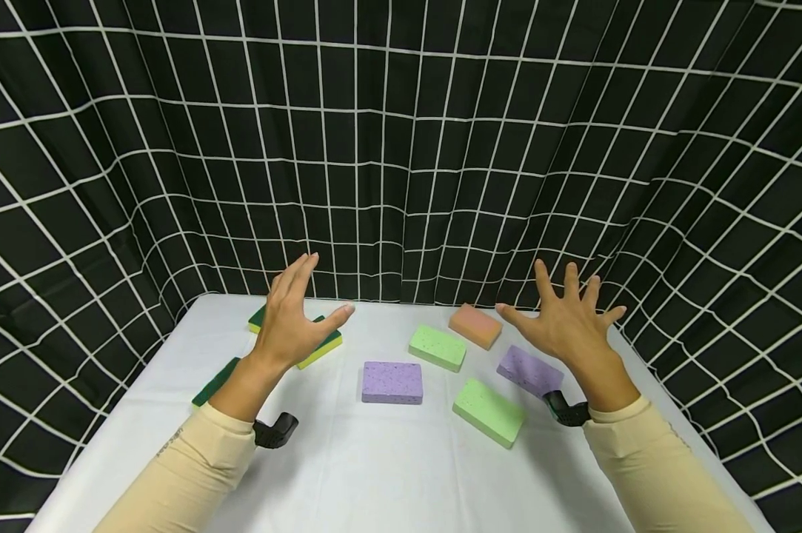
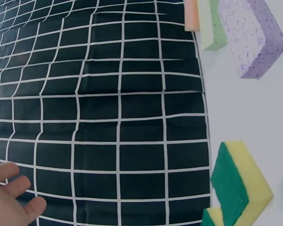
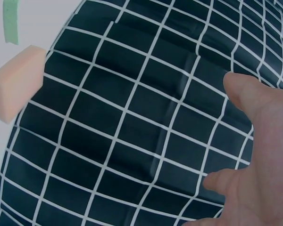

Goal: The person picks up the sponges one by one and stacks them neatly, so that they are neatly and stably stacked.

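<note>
My left hand (image 1: 287,326) hovers over the left part of the table, fingers stretched and holding nothing. Below and around it lie green-and-yellow scouring sponges (image 1: 322,349), partly covered by the hand and forearm in the head view; one sponge (image 2: 240,183) shows its green face in the left wrist view. With fingers spread wide, my right hand (image 1: 570,326) is held up empty at the right. Nearest to it are a purple sponge (image 1: 530,370) and an orange sponge (image 1: 475,326). Another purple sponge (image 1: 392,383) lies mid-table beside two light green sponges (image 1: 438,348).
A white cloth covers the table (image 1: 374,474). Black curtains (image 1: 387,148) with a white grid stand close along its back and both sides. Each wrist carries a small black camera mount (image 1: 276,431).
</note>
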A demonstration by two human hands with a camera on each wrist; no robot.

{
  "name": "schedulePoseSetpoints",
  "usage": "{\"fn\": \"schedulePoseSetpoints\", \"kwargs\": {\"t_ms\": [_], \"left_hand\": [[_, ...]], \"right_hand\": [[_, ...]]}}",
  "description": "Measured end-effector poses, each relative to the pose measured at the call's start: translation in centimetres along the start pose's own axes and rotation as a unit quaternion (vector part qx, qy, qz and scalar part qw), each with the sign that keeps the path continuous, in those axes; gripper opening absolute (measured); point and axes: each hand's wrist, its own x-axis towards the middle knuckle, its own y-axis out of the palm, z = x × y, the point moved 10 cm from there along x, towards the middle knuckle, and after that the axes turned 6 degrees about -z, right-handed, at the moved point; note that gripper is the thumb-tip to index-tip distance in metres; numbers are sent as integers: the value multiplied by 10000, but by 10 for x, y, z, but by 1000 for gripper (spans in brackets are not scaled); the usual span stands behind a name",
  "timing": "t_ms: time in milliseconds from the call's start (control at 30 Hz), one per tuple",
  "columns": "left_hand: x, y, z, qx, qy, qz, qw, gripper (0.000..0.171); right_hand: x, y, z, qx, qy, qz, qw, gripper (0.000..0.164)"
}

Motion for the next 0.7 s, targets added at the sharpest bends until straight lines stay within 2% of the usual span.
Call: {"fn": "schedulePoseSetpoints", "kwargs": {"t_ms": [233, 467, 700], "left_hand": [[-9, 8, 0, -366, -76, 123, 9992, 85], [-17, 16, 0, -774, -5, 221, 9968, 84], [-29, 32, 12, -1038, -280, 416, 9933, 83]], "right_hand": [[-2, 2, -2, -33, 4, -53, 10000, 111], [-3, 3, -3, -19, 2, -71, 10000, 109], [-4, 4, -3, -78, 15, -5, 10000, 109]]}}
